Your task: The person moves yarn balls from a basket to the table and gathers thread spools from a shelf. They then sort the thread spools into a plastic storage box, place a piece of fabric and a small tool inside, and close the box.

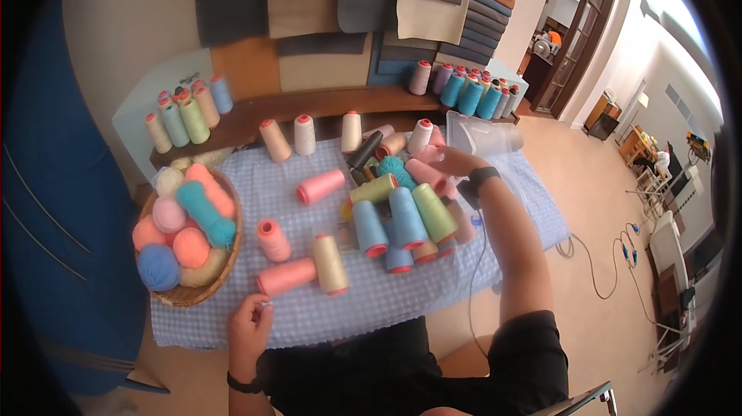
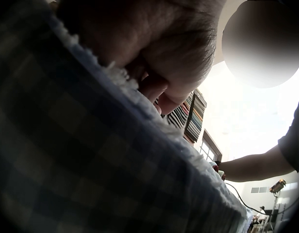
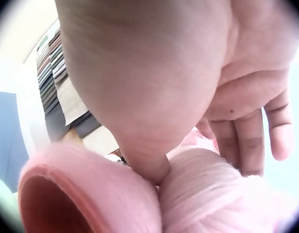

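My right hand (image 1: 456, 161) reaches into the far right of the yarn pile. In the right wrist view, its thumb pushes down between a pink thread cone (image 3: 91, 194) and a pale pink yarn ball (image 3: 203, 189), and the fingers lie along the ball's other side. The ball's underside is hidden. At the table's front edge, my left hand (image 1: 251, 327) rests on the checked cloth (image 2: 115, 131) with loosely curled fingers and nothing visible in them. Just beyond it are a lying pink cone (image 1: 286, 277) and an upright cream cone (image 1: 331, 265).
A wicker basket (image 1: 232, 261) of yarn balls and skeins stands at the left. Blue cones (image 1: 407, 219), green cones and a teal yarn ball (image 1: 396, 171) crowd the middle. A clear plastic bin (image 1: 483, 134) sits behind my right hand. More cones line the back shelf (image 1: 309, 104).
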The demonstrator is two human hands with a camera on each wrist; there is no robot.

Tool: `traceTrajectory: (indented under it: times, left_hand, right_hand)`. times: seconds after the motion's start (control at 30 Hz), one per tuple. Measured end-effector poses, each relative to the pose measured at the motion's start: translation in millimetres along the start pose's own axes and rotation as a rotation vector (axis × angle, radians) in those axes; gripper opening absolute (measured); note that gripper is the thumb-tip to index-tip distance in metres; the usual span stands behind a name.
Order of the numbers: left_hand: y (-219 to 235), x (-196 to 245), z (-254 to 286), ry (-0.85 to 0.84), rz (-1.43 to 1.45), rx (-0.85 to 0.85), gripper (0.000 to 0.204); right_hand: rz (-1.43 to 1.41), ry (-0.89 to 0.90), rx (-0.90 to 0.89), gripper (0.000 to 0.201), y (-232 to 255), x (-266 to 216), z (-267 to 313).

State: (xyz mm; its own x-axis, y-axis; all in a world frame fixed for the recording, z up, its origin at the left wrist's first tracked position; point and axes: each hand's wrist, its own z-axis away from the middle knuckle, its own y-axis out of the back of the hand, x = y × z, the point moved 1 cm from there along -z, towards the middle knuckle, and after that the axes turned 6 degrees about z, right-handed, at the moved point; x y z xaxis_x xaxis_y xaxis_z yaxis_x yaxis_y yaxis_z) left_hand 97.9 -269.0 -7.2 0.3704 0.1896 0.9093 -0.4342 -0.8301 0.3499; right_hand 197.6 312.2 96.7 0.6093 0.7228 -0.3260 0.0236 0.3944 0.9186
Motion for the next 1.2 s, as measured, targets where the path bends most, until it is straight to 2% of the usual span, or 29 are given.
traceTrajectory:
  times: [0.17, 0.3, 0.47, 0.53, 0.63, 0.7, 0.73, 0.9, 0.97, 1.03, 1.1, 1.13, 1.2]
  left_hand:
    - [0, 5, 0, 0.009, -0.001, -0.003, 0.013]
    - [-1, 2, 0, -0.006, -0.004, 0.005, 0.014]
    - [-1, -2, 0, -0.003, 0.001, -0.001, 0.017]
    - [0, -7, 2, -0.009, 0.009, -0.013, 0.018]
    - [0, -5, 4, -0.015, 0.021, -0.007, 0.021]
    - [1, -4, 4, 0.049, 0.057, -0.036, 0.020]
    - [2, 1, 2, -0.025, 0.019, -0.035, 0.017]
    - [3, -1, 3, -0.070, 0.028, -0.022, 0.018]
    - [6, -1, 3, -0.078, 0.026, -0.030, 0.018]
    - [9, -1, 3, -0.071, 0.002, -0.050, 0.019]
    - [8, -5, 4, -0.075, 0.027, -0.037, 0.020]
    - [8, -6, 5, -0.076, 0.033, -0.030, 0.020]
    - [8, -5, 4, -0.083, 0.038, -0.029, 0.020]
  right_hand:
    - [0.122, 0.089, 0.241, 0.075, -6, 18, -17]
    - [-0.027, 0.102, 0.387, 0.071, 3, 20, -12]
    - [-0.121, 0.087, 0.602, 0.062, 24, -5, 5]
    - [-0.175, 0.151, 0.635, 0.058, 38, -25, 24]
    - [-0.211, 0.318, 0.641, 0.058, 46, -65, 25]
    - [-0.116, 0.430, 0.683, 0.066, 43, -118, 41]
    - [-0.104, 0.496, 0.626, 0.069, 39, -146, 47]
    - [-0.039, 0.853, 0.426, 0.079, 15, -284, 84]
    - [-0.069, 0.943, 0.327, 0.077, -1, -333, 96]
    - [-0.040, 1.070, 0.314, 0.076, -22, -374, 105]
    - [0.009, 1.276, 0.395, 0.075, -54, -406, 105]
    - [0.077, 1.355, 0.407, 0.063, -72, -419, 99]
    - [0.129, 1.557, 0.420, 0.054, -97, -441, 101]
